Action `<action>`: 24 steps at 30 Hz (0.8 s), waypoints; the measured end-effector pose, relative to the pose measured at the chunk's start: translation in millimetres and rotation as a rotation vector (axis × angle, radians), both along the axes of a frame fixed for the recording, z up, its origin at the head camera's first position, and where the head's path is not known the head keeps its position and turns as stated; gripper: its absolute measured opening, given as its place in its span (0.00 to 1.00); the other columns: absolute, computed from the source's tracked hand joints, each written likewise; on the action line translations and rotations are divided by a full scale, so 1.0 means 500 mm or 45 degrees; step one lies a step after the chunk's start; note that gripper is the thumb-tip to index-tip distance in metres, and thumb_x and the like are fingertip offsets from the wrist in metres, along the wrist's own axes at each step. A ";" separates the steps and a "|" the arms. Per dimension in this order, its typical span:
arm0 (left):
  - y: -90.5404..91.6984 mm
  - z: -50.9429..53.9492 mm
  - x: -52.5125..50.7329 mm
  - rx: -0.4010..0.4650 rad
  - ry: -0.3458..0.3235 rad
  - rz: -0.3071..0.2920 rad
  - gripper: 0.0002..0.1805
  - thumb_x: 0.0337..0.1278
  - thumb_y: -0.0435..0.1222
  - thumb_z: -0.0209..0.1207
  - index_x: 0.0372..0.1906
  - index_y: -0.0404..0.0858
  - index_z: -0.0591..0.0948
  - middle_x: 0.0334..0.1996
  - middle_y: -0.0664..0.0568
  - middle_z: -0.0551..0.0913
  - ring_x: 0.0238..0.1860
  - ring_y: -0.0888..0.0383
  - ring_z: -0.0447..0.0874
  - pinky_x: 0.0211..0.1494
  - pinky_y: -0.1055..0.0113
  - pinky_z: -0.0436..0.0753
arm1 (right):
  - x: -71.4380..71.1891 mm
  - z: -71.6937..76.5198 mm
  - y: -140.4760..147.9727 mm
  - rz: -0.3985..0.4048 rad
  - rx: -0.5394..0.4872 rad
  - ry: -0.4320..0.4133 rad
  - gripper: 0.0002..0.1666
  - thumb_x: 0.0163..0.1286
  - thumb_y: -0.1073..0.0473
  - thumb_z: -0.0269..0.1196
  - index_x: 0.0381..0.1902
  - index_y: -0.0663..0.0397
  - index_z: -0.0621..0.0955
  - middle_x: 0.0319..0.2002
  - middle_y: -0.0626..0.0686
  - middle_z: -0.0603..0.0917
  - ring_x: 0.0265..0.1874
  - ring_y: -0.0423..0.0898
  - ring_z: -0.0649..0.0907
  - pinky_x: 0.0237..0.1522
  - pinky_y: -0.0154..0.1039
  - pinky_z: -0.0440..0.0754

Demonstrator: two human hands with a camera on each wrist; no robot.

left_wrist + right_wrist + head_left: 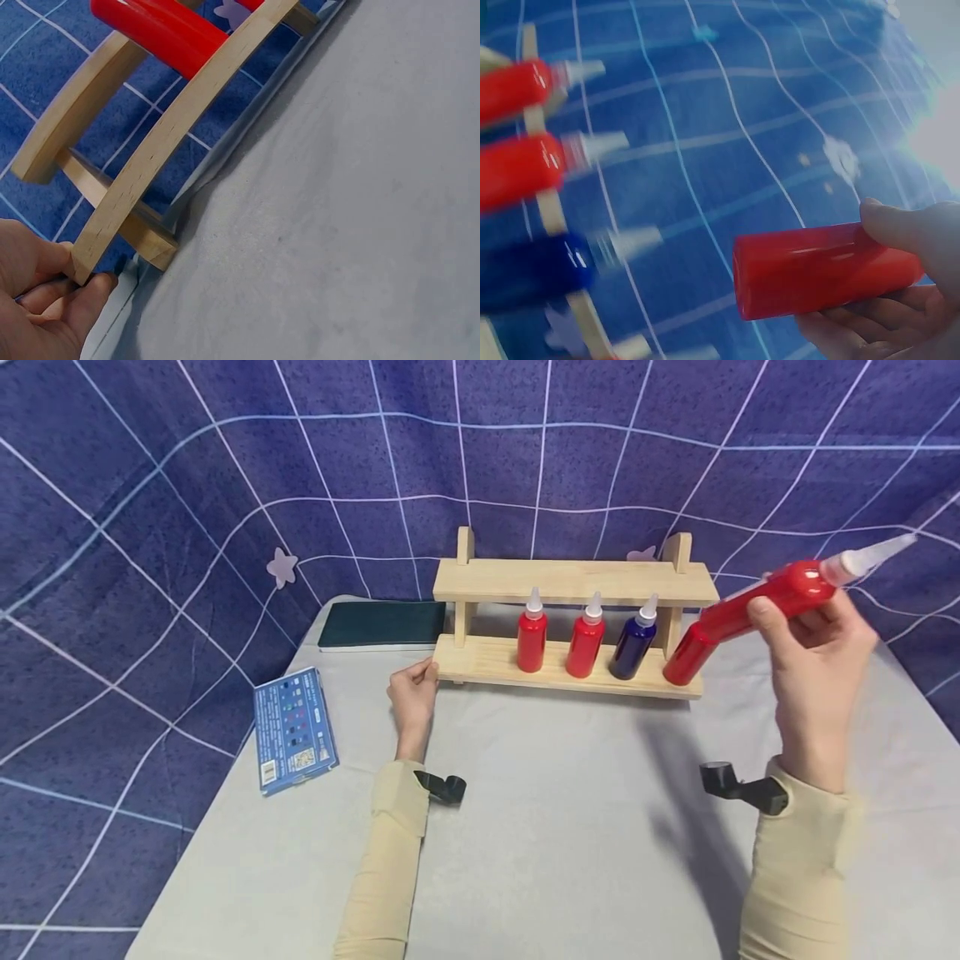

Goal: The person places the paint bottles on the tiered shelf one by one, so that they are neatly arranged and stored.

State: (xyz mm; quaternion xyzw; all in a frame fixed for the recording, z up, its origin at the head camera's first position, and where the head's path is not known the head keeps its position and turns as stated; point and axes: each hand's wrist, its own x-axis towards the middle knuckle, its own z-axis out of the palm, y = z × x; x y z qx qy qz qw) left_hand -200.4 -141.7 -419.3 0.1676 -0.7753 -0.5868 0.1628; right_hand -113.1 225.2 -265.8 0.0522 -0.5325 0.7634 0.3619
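Note:
My right hand grips a red squeeze bottle with a white pointed nozzle. It is held tilted in the air at the right of a two-tier wooden rack, nozzle up to the right; its base shows in the right wrist view. On the lower shelf stand two red bottles, a dark blue bottle and, at the right end, another red bottle, its top hidden behind the held one. My left hand pinches the left end of the lower shelf between thumb and fingers.
A dark green flat box or book lies behind my left hand. Farther left lies a blue printed box. Both rest on the white-covered table. Blue cloth with white lines hangs close behind the rack.

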 end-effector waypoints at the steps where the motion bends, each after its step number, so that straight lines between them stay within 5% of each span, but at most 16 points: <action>1: 0.000 0.000 0.000 0.000 -0.003 0.000 0.13 0.65 0.34 0.60 0.51 0.33 0.84 0.48 0.38 0.85 0.45 0.52 0.88 0.42 0.74 0.86 | 0.000 0.000 -0.010 0.009 0.041 -0.025 0.21 0.51 0.77 0.71 0.46 0.71 0.83 0.38 0.58 0.88 0.38 0.48 0.86 0.47 0.30 0.84; 8: -0.003 0.004 0.001 0.006 -0.009 -0.007 0.13 0.64 0.34 0.60 0.51 0.33 0.84 0.47 0.38 0.85 0.44 0.53 0.88 0.42 0.74 0.86 | 0.000 -0.011 -0.075 0.052 0.339 -0.162 0.22 0.57 0.72 0.70 0.51 0.64 0.82 0.43 0.51 0.87 0.41 0.42 0.87 0.46 0.26 0.84; 12: -0.003 0.004 0.001 0.005 -0.011 -0.008 0.13 0.65 0.35 0.60 0.51 0.34 0.85 0.48 0.39 0.85 0.44 0.53 0.88 0.42 0.74 0.86 | -0.002 -0.019 -0.109 0.088 0.484 -0.224 0.21 0.60 0.71 0.68 0.53 0.62 0.81 0.43 0.48 0.87 0.37 0.39 0.86 0.33 0.24 0.82; 17: -0.002 0.005 0.001 -0.002 -0.024 -0.011 0.13 0.64 0.35 0.61 0.51 0.35 0.85 0.47 0.39 0.86 0.44 0.54 0.88 0.43 0.73 0.87 | -0.005 -0.031 -0.154 0.136 0.700 -0.277 0.21 0.62 0.71 0.66 0.54 0.64 0.79 0.40 0.39 0.86 0.36 0.35 0.85 0.35 0.24 0.83; 24: -0.002 0.001 0.001 -0.003 -0.039 -0.006 0.13 0.65 0.35 0.60 0.51 0.35 0.85 0.47 0.40 0.86 0.44 0.54 0.88 0.43 0.73 0.87 | -0.015 -0.050 -0.223 0.299 0.793 -0.269 0.22 0.62 0.72 0.66 0.55 0.67 0.77 0.45 0.60 0.85 0.38 0.36 0.84 0.40 0.27 0.84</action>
